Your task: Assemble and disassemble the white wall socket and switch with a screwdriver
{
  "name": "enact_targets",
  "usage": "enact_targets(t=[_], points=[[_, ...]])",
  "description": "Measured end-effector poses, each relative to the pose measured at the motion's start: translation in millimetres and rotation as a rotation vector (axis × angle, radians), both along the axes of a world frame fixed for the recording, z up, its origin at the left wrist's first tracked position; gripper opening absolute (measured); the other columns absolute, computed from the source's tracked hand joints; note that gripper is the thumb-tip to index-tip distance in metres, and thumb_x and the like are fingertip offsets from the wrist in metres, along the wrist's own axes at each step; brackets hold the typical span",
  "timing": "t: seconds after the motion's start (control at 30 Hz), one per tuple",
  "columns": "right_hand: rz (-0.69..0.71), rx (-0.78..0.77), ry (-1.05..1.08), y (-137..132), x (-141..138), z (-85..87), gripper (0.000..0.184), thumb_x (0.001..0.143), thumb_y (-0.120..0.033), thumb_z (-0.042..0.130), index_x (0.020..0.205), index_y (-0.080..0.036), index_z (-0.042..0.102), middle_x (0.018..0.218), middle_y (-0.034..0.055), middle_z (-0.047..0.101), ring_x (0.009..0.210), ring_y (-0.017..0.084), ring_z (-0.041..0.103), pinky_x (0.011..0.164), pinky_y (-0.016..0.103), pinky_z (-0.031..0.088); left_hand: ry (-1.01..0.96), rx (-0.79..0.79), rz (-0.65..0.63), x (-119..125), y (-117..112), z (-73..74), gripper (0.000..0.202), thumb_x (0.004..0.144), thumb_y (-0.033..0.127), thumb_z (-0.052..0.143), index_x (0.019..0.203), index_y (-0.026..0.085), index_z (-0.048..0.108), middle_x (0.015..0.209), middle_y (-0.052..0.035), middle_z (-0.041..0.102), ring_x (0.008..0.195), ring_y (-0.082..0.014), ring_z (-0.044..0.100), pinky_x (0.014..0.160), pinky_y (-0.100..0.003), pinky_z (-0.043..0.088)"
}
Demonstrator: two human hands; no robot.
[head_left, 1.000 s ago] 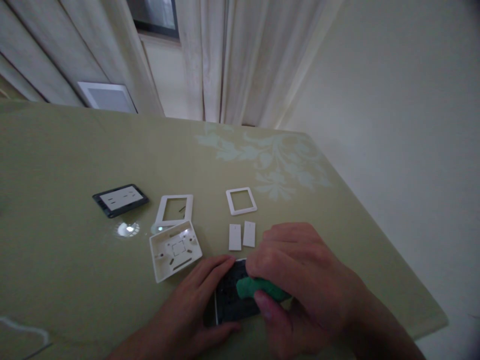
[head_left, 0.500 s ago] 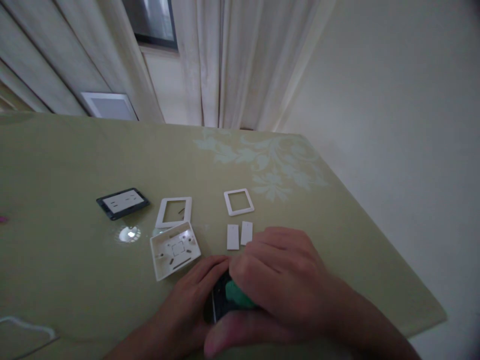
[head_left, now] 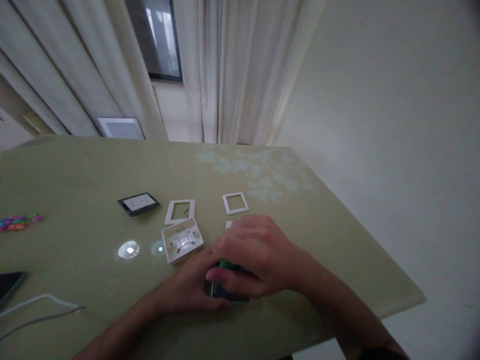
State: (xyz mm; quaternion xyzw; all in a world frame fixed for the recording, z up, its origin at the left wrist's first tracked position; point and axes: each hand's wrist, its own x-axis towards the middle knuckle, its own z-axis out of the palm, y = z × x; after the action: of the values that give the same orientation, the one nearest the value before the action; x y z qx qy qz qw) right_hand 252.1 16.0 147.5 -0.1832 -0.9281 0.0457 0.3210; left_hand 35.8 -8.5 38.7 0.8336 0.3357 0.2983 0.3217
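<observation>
The left hand (head_left: 191, 287) is part-curled around the left side of a dark panel (head_left: 229, 294) and has hold of it, thumb along the near edge; its fingertips are hidden. The right hand (head_left: 258, 255) is closed around a green object (head_left: 228, 264), its fingers curled over the top and its thumb on the near side. Only a small part of the green object shows, just above the panel; whether it touches the panel cannot be told. The panel lies at the near middle of the table (head_left: 90, 180), mostly covered by the hands, a pale rim along its visible edges.

Just beyond the left hand sits an open white box (head_left: 182, 240), its hollow facing up. A larger white frame (head_left: 170, 212) lies at the box's far side, and a smaller white frame (head_left: 238, 211) lies farther right, beyond the right hand. Between that frame and the right hand, a bit of a white piece (head_left: 228, 225) shows. Left of the larger frame is a dark-edged socket plate (head_left: 138, 203). At the far left are small colourful items (head_left: 17, 222); nearer, a pale cord (head_left: 48, 296).
</observation>
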Motion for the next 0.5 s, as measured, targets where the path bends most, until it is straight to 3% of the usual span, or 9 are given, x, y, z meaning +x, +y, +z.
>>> enact_targets(t=[0.07,0.13,0.23,0.33,0.5], points=[[-0.082,0.038,0.020,0,-9,-4.4,0.045,0.107,-0.061,0.053,0.085,-0.023,0.060,0.066,-0.0043,0.062,0.061,0.014,0.050,0.061,0.032,0.027,-0.030,-0.150,-0.114,1,1,-7.8,0.048,0.096,0.053,0.064,0.133,0.024,0.072,0.130,-0.0017,0.077,0.121,-0.0299,0.075,0.100,-0.045,0.063],[-0.176,0.053,0.005,0,-17,-5.3,0.050,0.106,-0.067,0.052,0.083,-0.023,0.059,0.063,-0.0038,0.060,0.058,0.014,0.048,0.060,0.033,0.022,-0.020,-0.220,-0.117,4,3,-17.4,0.053,0.088,0.048,0.076,0.134,0.021,0.071,0.131,-0.0062,0.076,0.123,-0.0353,0.074,0.101,-0.049,0.063],[-0.291,-0.022,-0.068,2,-23,-0.2,0.036,0.111,-0.051,0.051,0.091,-0.022,0.062,0.071,-0.0014,0.065,0.064,0.016,0.052,0.063,0.031,0.024,-0.008,-0.221,-0.086,6,10,-27.5,0.068,0.074,0.043,0.092,0.134,0.020,0.071,0.133,-0.0119,0.077,0.119,-0.0386,0.074,0.102,-0.051,0.063],[-0.318,-0.131,-0.137,-1,-17,7.3,0.023,0.111,-0.039,0.052,0.100,-0.021,0.062,0.083,0.0011,0.070,0.074,0.017,0.058,0.071,0.029,0.033,-0.012,-0.227,-0.065,5,14,-27.9,0.077,0.070,0.043,0.097,0.139,0.021,0.070,0.134,-0.0108,0.077,0.122,-0.0391,0.072,0.110,-0.052,0.057],[-0.293,-0.081,-0.235,-29,-2,20.3,0.017,0.111,-0.035,0.055,0.106,-0.021,0.063,0.098,0.0048,0.075,0.089,0.019,0.065,0.080,0.028,0.039,-0.076,-0.241,-0.017,10,-1,-30.6,0.082,0.069,0.042,0.096,0.143,0.021,0.068,0.140,-0.0112,0.075,0.128,-0.0394,0.070,0.114,-0.053,0.053]])
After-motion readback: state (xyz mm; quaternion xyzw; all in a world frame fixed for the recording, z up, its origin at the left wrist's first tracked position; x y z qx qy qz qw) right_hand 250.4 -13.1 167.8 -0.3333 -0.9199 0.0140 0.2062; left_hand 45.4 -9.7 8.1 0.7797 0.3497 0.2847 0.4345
